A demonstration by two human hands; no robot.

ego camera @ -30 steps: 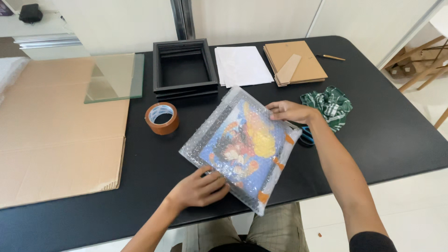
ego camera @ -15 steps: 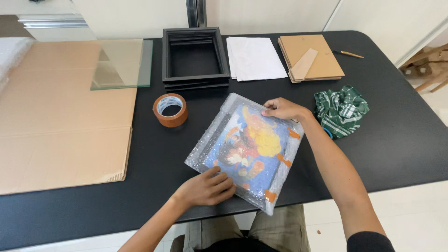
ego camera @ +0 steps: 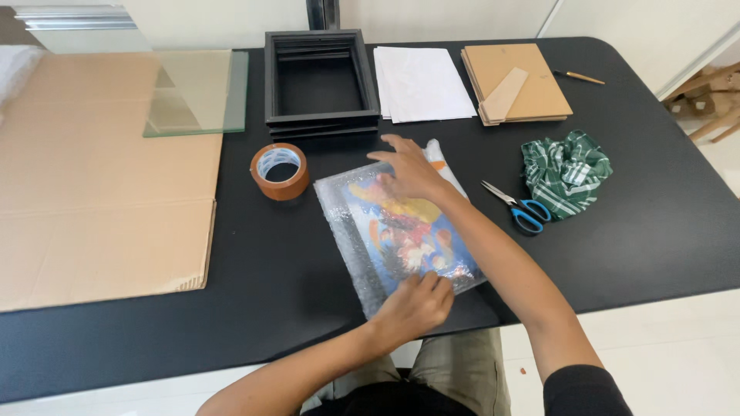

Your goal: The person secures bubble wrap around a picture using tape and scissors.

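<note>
Black table point(ego camera: 617, 254), cardboard point(ego camera: 92, 208) covering its left part. I've got the bubble-wrapped picture point(ego camera: 397, 235) flat at the near middle. Looks light, stiff, slick in wrap, maybe fragile; I'd grip the edges. Left hand point(ego camera: 412, 308) presses its near edge, right hand point(ego camera: 408, 169) flat on the far end, neither gripping. Tape point(ego camera: 279, 171) just left, scissors point(ego camera: 518, 208) right; near edge close, open room to the right.

One tape roll point(ego camera: 279, 170), one scissors point(ego camera: 519, 208), one glass pane point(ego camera: 199, 92), two hands.
</note>
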